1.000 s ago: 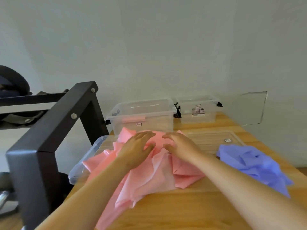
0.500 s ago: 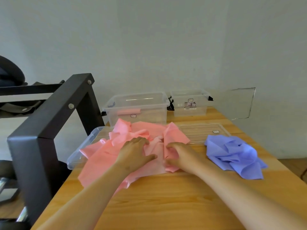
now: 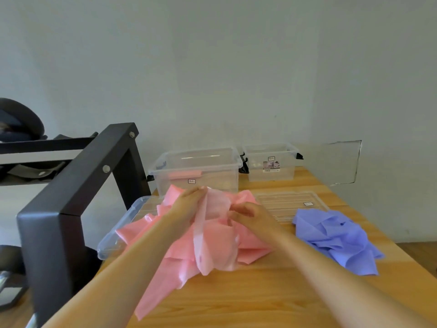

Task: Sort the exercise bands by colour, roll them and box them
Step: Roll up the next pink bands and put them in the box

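A heap of pink exercise bands lies on the wooden table in front of me. My left hand pinches the top edge of one pale pink band and holds it raised above the heap. My right hand grips the same band a little to the right. A crumpled pile of purple bands rests at the right. Behind the heap stands a clear box with a rolled pink band inside. A second clear box sits further right.
Two clear lids lie flat on the table: one under the pink heap at the left edge, one behind the purple pile. A black metal rack frame stands close at the left. A wall closes off the back.
Both hands were pressed on the pink heap; now they have lifted one pale pink band up off it, pinched between the fingers.
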The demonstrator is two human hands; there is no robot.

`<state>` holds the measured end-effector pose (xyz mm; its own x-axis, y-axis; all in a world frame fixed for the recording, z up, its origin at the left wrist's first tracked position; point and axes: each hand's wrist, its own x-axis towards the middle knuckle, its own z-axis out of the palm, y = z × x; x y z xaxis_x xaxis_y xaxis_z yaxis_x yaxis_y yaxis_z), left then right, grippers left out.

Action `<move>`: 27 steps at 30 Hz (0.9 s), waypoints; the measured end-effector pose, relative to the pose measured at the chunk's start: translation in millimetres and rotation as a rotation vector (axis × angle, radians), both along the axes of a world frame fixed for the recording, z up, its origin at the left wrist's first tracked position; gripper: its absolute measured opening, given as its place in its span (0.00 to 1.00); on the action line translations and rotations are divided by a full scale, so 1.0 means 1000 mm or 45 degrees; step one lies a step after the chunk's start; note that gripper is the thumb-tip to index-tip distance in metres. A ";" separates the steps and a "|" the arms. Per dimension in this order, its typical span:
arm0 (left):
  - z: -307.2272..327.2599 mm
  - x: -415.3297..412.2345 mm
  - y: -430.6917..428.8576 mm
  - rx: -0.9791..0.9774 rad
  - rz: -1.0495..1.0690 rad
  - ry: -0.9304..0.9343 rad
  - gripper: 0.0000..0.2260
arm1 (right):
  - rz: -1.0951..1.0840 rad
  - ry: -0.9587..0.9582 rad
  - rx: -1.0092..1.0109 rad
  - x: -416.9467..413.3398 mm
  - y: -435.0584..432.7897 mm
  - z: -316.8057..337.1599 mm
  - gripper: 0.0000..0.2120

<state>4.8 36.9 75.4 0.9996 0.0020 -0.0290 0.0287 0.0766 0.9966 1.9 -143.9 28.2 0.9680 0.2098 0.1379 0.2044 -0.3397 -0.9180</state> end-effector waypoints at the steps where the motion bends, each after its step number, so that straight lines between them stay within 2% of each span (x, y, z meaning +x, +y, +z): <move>1: 0.008 0.000 -0.002 -0.106 -0.023 0.008 0.09 | 0.015 0.009 0.043 -0.001 0.002 0.005 0.10; 3: 0.020 -0.001 -0.002 -0.240 -0.018 0.011 0.13 | 0.034 0.057 0.157 -0.001 0.004 0.011 0.20; 5: 0.034 -0.004 -0.002 -0.348 -0.036 0.033 0.15 | 0.109 0.128 0.285 -0.003 0.005 0.017 0.14; 6: 0.040 -0.006 -0.001 -0.388 -0.067 0.032 0.14 | 0.126 0.168 0.322 -0.001 0.006 0.018 0.15; 7: 0.044 -0.006 0.001 -0.415 -0.099 0.013 0.14 | 0.122 0.186 0.310 -0.002 0.008 0.020 0.19; 9: 0.052 -0.008 0.005 -0.472 -0.153 -0.048 0.15 | 0.127 0.143 0.281 -0.001 0.010 0.022 0.35; 10: 0.055 -0.010 0.007 -0.492 -0.171 -0.064 0.16 | 0.141 0.127 0.295 -0.001 0.010 0.024 0.38; 11: 0.057 -0.011 0.008 -0.500 -0.189 -0.074 0.18 | 0.145 0.123 0.340 -0.002 0.011 0.029 0.38; 12: 0.058 -0.011 0.010 -0.512 -0.204 -0.083 0.21 | 0.150 0.121 0.407 -0.002 0.012 0.033 0.33; 14: 0.061 -0.013 0.013 -0.554 -0.220 -0.102 0.24 | 0.148 0.093 0.539 -0.003 0.014 0.046 0.14; 16: 0.065 -0.010 0.016 -0.588 -0.203 -0.127 0.22 | 0.097 0.034 0.618 -0.002 0.016 0.058 0.07; 19: 0.077 -0.007 0.022 -0.464 -0.178 -0.202 0.18 | 0.047 -0.035 0.705 -0.001 0.016 0.079 0.02; 24: 0.093 -0.006 0.027 -0.147 -0.235 -0.333 0.20 | -0.001 -0.151 0.806 0.001 0.015 0.121 0.04; 27: 0.094 -0.006 0.027 -0.093 -0.240 -0.395 0.19 | 0.015 -0.211 0.795 -0.002 0.014 0.141 0.05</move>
<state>-1.2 64.1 169.1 0.9434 -0.1739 0.2823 -0.2537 0.1699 0.9522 0.3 -130.2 169.2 0.9216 0.0520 0.3846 0.3607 0.2513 -0.8982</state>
